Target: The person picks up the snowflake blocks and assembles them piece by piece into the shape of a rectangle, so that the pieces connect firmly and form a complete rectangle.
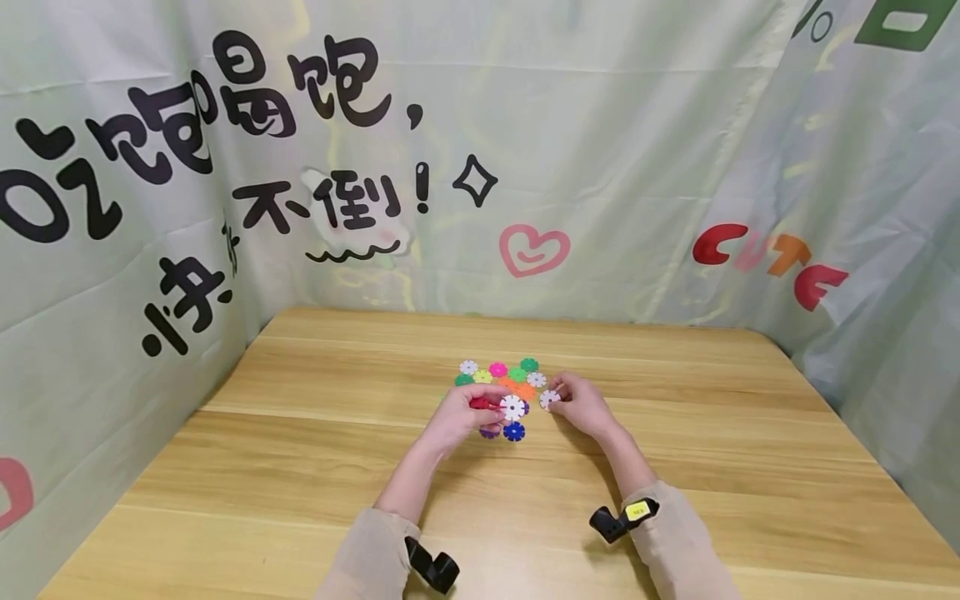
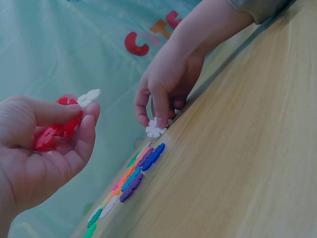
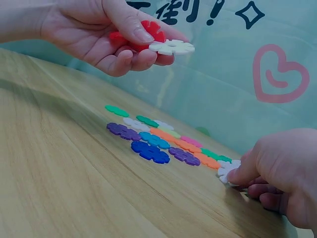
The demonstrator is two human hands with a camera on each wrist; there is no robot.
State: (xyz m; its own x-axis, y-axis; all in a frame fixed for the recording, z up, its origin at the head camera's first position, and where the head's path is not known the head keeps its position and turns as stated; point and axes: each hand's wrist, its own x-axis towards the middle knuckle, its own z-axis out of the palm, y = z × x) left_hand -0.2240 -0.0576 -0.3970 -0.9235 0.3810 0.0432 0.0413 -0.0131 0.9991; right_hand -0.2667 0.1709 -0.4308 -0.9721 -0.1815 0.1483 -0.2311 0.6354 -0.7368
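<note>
Above the table, my left hand (image 1: 467, 414) grips a small joined piece of red snowflake discs (image 2: 58, 130) with a white snowflake disc (image 1: 513, 407) sticking out past the fingertips. Thumb and fingers of my right hand (image 1: 585, 405) pinch another white snowflake disc (image 3: 229, 171), low by the tabletop at the right end of a spread of loose discs. That spread holds orange discs (image 3: 184, 143), a dark blue disc (image 3: 150, 152), purple discs (image 3: 184, 156) and several more in green, pink, yellow, light blue and white. In the head view my left hand hides part of the spread.
The wooden table (image 1: 300, 500) reaches back to a printed cloth (image 1: 615, 167) that hangs behind it and along both sides. A black wrist camera (image 1: 433, 567) is strapped at the left sleeve, and a second black camera (image 1: 618, 523) at the right sleeve.
</note>
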